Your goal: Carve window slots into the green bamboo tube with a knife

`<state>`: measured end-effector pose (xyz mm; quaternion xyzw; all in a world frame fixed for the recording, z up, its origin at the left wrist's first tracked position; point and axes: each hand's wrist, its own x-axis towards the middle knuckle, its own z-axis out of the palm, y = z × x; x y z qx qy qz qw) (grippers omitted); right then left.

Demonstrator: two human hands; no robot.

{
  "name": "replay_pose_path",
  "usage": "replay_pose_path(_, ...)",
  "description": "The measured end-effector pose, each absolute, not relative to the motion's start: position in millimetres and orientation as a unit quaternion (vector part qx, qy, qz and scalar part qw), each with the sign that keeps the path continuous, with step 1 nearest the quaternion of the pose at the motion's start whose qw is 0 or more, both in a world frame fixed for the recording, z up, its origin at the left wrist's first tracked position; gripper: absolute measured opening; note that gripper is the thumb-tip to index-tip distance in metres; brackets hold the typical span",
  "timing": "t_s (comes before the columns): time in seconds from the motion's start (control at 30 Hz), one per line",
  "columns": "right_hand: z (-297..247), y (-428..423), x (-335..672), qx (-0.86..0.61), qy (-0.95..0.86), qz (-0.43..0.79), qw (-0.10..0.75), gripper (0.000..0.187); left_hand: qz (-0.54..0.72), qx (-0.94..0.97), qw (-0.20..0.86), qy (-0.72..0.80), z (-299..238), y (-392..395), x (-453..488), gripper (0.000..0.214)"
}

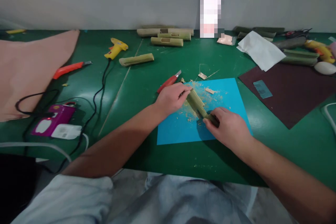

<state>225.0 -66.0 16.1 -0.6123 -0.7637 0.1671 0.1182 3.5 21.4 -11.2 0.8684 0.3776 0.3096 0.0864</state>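
A split green bamboo piece (196, 100) with a notch cut into its edge slants across a blue sheet (173, 133). At its far end, my left hand (173, 97) is closed with fingertips pinching the bamboo. My right hand (231, 126) wraps round the near end, thumb along the side. Pale shavings and dust (190, 113) lie scattered on the sheet around the bamboo. Just beyond my left hand rests a red-handled utility knife (170, 83). Small wood chips (209, 91) lie to the right of the bamboo's far end.
On the green table, a yellow glue gun (115, 49) trails a black cord to a purple power strip (56, 119). Cut bamboo tubes (167, 42) line the back. An orange-handled knife (69, 70) lies left. White paper (259, 50) and a dark brown sheet (286, 94) lie right.
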Motion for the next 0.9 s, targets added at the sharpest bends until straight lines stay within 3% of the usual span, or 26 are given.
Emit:
replay_pose_path(0.4, 16, -66, 224, -0.610, -0.766, 0.168, 0.114, 0.022, 0.220, 0.900, 0.117, 0.357, -11, 7, 12, 0.025)
replay_pose_path(0.53, 16, -66, 224, -0.615, -0.763, 0.159, 0.118, 0.023, 0.276, 0.874, 0.117, 0.383, -10, 8, 11, 0.024)
replay_pose_path(0.67, 17, -66, 223, -0.615, -0.763, 0.169, 0.106, 0.021, 0.222, 0.898, 0.142, 0.352, -9, 7, 11, 0.025)
replay_pose_path(0.8, 16, -66, 224, -0.617, -0.762, 0.161, 0.110, 0.023, 0.287, 0.870, 0.126, 0.381, -9, 7, 12, 0.024)
replay_pose_path(0.9, 16, -66, 224, -0.613, -0.765, 0.165, 0.109, 0.021, 0.229, 0.898, 0.147, 0.345, -9, 7, 12, 0.025)
